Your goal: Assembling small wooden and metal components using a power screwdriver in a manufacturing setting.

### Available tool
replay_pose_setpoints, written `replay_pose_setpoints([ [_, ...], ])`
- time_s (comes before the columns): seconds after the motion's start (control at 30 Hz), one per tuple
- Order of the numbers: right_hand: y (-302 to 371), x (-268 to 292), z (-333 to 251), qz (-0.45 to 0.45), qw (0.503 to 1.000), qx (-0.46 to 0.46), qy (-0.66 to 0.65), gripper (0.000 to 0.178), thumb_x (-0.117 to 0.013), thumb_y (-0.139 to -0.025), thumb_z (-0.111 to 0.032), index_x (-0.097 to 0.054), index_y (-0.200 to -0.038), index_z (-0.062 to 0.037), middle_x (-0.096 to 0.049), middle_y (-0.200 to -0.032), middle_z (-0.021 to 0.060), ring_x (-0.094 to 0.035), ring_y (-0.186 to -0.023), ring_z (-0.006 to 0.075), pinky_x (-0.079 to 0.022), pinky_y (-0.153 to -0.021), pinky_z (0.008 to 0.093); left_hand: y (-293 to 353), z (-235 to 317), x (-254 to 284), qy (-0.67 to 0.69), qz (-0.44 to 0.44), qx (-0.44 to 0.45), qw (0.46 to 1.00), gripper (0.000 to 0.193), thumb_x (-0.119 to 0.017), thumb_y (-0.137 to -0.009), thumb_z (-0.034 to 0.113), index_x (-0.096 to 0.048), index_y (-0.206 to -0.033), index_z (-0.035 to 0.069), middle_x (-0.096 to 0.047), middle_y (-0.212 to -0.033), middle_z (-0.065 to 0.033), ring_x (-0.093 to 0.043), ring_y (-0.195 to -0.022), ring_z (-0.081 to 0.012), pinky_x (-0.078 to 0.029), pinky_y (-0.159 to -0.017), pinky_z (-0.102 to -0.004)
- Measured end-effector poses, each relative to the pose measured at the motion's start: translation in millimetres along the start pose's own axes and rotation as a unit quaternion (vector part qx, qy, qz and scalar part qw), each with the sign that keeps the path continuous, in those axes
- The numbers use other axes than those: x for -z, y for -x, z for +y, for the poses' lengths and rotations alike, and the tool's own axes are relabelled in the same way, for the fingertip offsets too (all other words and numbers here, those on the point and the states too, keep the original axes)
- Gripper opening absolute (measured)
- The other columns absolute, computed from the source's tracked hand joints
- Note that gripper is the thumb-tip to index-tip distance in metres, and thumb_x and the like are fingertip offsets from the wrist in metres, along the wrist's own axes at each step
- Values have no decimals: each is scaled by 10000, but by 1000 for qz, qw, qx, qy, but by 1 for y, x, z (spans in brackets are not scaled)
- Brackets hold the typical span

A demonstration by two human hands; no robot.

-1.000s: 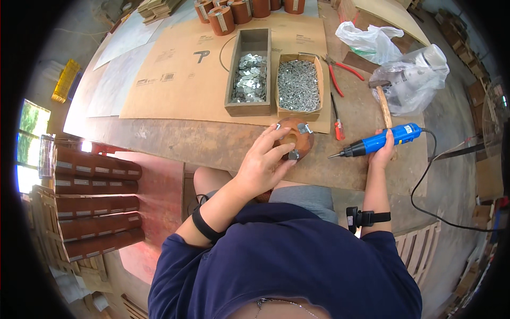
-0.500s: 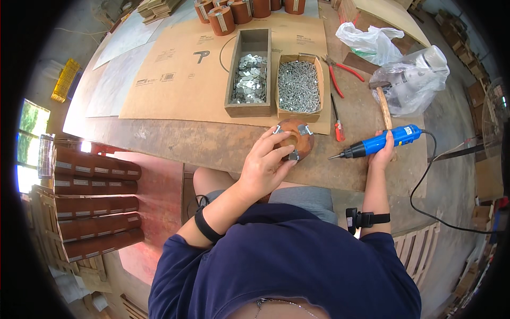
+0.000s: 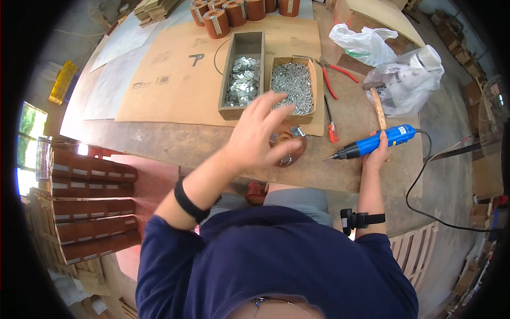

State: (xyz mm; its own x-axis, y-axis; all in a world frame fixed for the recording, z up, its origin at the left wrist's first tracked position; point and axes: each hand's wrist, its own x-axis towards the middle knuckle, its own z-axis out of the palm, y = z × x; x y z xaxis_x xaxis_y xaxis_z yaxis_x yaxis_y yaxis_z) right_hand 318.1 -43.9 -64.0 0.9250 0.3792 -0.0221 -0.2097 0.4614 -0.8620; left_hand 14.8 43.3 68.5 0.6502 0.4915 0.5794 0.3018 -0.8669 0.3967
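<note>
My left hand (image 3: 257, 133) hovers over a round reddish-brown piece (image 3: 298, 149) near the table's front edge, its fingers spread and nothing in them. Small metal clips (image 3: 296, 131) sit on that piece, which the hand partly covers. My right hand (image 3: 376, 152) is wrapped round a blue electric screwdriver (image 3: 380, 141), its bit pointing left toward the round piece. Just beyond my left hand stand a cardboard box of screws (image 3: 292, 87) and a long grey box (image 3: 226, 103) holding loose metal clips (image 3: 245, 80).
A red-handled screwdriver (image 3: 332, 130), red pliers (image 3: 340, 72) and a wooden-handled hammer (image 3: 378, 109) lie to the right, near plastic-wrapped items (image 3: 406, 82). Reddish-brown cylinders (image 3: 216, 24) stand at the back; more are stacked at left (image 3: 95, 207). A black cord (image 3: 425, 210) trails from the electric screwdriver.
My left hand has come off the round piece, moving up and left with its fingers opening. My right hand still holds the electric screwdriver in nearly the same place.
</note>
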Motion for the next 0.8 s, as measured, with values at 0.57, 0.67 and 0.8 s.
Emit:
replay_pose_setpoints([
  [0.57, -1, 8, 2, -51, 998, -11, 31, 269, -573, -797, -243, -471, -906, -19, -543, -772, 76, -541, -710, 157, -440, -666, 268, -78, -74, -66, -161, -423, 186, 872, 222, -565, -706, 99, -618, -921, 121, -627, -917, -72, -573, -930, -230, -308, -787, -438],
  [0.67, 0, 5, 2, -52, 998, -14, 21, 280, -573, -796, -249, -463, -912, -18, -543, -787, 83, -544, -722, 160, -444, -677, 276, -73, -71, -56, -198, -339, 132, 910, 162, -597, -732, 181, -612, -879, 117, -634, -843, -56, -583, -884, -233, -310, -794, -420],
  [0.8, -4, 7, -1, -53, 998, -24, 17, 290, -566, -797, -274, -461, -921, -34, -540, -795, 83, -545, -733, 172, -453, -678, 301, -69, -56, -37, -182, -228, 137, 946, 157, -607, -736, 244, -605, -832, 120, -629, -765, -56, -592, -803, -251, -363, -745, -395],
])
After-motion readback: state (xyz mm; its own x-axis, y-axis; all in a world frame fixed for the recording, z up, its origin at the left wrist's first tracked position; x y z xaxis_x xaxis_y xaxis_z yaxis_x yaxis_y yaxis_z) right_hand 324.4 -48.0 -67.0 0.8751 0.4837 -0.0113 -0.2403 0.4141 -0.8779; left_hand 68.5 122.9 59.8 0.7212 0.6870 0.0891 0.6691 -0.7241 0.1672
